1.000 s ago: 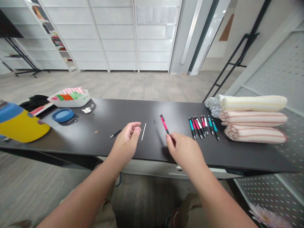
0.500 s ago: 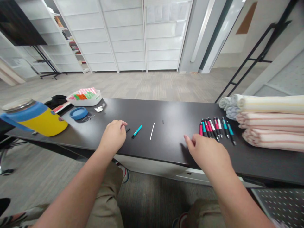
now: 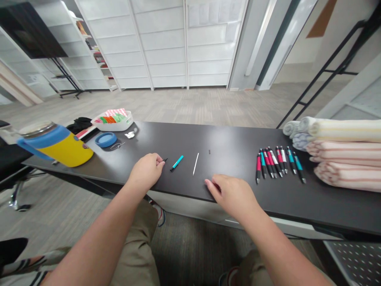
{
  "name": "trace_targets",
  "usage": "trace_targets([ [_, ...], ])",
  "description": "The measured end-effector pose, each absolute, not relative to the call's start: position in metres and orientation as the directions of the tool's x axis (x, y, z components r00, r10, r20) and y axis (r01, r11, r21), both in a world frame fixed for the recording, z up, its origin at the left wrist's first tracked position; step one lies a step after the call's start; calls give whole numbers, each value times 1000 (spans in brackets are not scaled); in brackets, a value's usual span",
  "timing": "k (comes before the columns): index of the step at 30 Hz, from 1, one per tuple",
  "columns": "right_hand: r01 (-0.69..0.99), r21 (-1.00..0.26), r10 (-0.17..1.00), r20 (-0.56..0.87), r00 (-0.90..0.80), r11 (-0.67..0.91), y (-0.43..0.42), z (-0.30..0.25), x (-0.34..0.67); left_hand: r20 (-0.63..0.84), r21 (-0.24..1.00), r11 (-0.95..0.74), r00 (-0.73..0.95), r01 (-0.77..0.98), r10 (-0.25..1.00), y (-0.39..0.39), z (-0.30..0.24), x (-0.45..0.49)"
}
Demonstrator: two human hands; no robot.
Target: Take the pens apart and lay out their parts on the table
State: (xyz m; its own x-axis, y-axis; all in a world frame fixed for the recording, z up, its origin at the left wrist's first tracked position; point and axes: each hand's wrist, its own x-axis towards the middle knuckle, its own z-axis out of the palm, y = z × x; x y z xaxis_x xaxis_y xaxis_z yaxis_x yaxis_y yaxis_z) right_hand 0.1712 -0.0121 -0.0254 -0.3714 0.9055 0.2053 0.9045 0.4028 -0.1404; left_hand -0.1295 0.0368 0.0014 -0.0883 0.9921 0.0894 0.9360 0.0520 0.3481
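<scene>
My left hand (image 3: 145,172) rests on the black table (image 3: 184,137) with its fingers closed in a pinch on a small black pen part (image 3: 164,160), whose tip sticks out to the right. Just right of it lie a teal pen barrel (image 3: 176,163), a thin white refill (image 3: 195,163) and a tiny dark piece (image 3: 209,151). My right hand (image 3: 233,194) lies near the table's front edge, fingers loosely stretched to the left and holding nothing. A row of several red and teal pens (image 3: 278,161) lies to its right.
Rolled and folded striped towels (image 3: 342,153) are stacked at the right end. At the left are a yellow jug with a blue lid (image 3: 56,146), a blue ring (image 3: 106,139), a small white object (image 3: 130,135) and a white tray of coloured items (image 3: 114,120).
My right hand set the red pen into the row and came back left, empty. A teal barrel now lies on the table. My left hand moved onto the black pen part and closed.
</scene>
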Motion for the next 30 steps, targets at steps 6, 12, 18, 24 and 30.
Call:
trace_targets([
  [6, 900, -148, 903, 210, -376, 409, -14, -25, 171, 23, 989, -8, -97, 148, 995, 33, 11, -108],
  [12, 903, -146, 905, 207, -372, 404, -13, -26, 171, -23, 993, 17, -49, -121, 999, 30, 16, -96],
  [18, 901, -151, 905, 201, -374, 406, -14, -25, 170, 87, 982, -75, -65, 172, 994, 32, 7, -100],
  [24, 768, -481, 907, 219, -360, 422, -13, -24, 176, 213, 652, -382, 325, 655, 921, 15, 3, -77],
  [30, 570, -619, 829, 273, -489, 540, -7, -25, 184, 193, 389, -617, 594, 685, 781, -4, -13, -41],
])
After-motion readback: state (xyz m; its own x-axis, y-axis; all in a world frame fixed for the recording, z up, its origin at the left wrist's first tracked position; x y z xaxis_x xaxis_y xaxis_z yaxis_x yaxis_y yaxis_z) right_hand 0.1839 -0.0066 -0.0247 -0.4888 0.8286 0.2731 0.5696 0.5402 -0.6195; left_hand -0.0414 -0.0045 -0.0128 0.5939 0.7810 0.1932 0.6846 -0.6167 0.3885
